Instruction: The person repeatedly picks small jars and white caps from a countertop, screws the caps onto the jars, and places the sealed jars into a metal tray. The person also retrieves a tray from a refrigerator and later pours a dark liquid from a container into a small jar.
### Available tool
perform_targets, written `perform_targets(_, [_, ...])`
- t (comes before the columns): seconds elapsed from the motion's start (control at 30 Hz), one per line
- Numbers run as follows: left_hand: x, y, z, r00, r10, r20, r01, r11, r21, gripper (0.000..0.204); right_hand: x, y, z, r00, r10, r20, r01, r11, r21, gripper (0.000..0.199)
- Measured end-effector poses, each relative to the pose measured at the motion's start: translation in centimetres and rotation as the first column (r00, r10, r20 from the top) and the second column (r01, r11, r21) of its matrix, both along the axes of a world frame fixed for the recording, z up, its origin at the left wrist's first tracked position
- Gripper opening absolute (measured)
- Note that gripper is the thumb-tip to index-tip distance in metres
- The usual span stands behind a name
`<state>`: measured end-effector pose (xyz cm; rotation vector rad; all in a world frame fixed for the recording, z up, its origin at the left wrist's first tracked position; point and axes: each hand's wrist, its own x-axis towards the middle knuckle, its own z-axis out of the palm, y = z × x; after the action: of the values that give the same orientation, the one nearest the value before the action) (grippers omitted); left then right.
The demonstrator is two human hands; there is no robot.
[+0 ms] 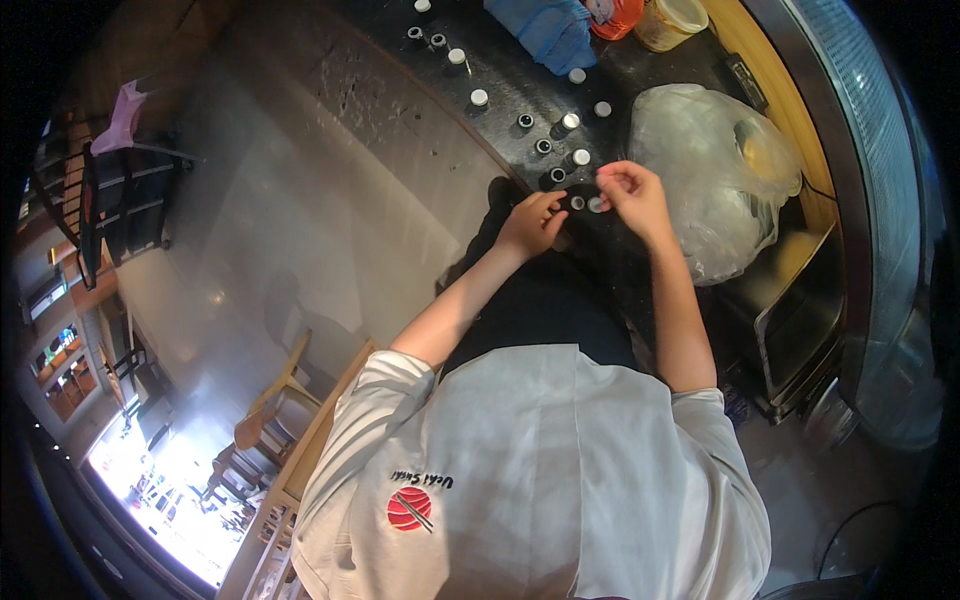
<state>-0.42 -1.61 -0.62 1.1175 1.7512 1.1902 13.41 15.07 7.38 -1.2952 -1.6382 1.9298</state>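
Note:
My left hand point(533, 226) is at the near end of a dark worktop point(510, 80), fingers curved and thumb apart, with nothing clearly seen between them. Just right of its fingertips is a small round piece point(577, 203) with a pale rim. My right hand point(640, 203) is closed in a pinch; whatever its fingertips hold is too small to make out. Close below those fingertips shows a whitish disc point(596, 204). Beyond the hands stand a dark-topped little bottle point(558, 176) and a white-capped bottle point(581, 158).
Several more small bottles, some white-capped point(479, 98), some dark-topped point(525, 121), are spread farther along the worktop. A bulging clear plastic bag point(690, 180) lies right of my right hand. A blue cloth point(545, 30) and a pale tub point(672, 22) sit at the far end.

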Motion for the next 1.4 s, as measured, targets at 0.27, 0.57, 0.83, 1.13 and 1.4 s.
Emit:
perform_targets(0.27, [-1.9,1.2,0.8,0.981,0.162,-0.102,-0.166,0.986,-0.026,0.04,-4.5,-2.0,-1.2,0.951,0.094,0.294,-0.191,0.928,0.32,0.013])
perform_targets(0.57, [-1.6,2.7,-0.2,0.971,0.164,-0.177,-0.138,0.979,0.148,0.041,-5.4,-1.8,-1.9,0.911,0.066,0.407,-0.205,0.928,0.31,0.018])
perform_targets(0.83, [-2.0,2.8,0.1,0.968,0.11,-0.224,-0.097,0.993,0.068,0.039,-5.9,0.5,-1.2,0.824,0.209,0.526,-0.296,0.951,0.086,0.025])
perform_targets(1.13, [-1.7,2.7,1.1,0.982,0.067,-0.175,-0.057,0.997,0.06,0.04,-3.4,-1.8,3.3,0.921,0.257,0.293,-0.313,0.935,0.163,0.028])
perform_targets(1.4, [-1.9,2.9,-0.2,0.983,0.053,-0.176,-0.045,0.998,0.05,0.038,9.5,7.3,13.6,0.843,-0.195,0.501,-0.087,0.869,0.486,0.029])
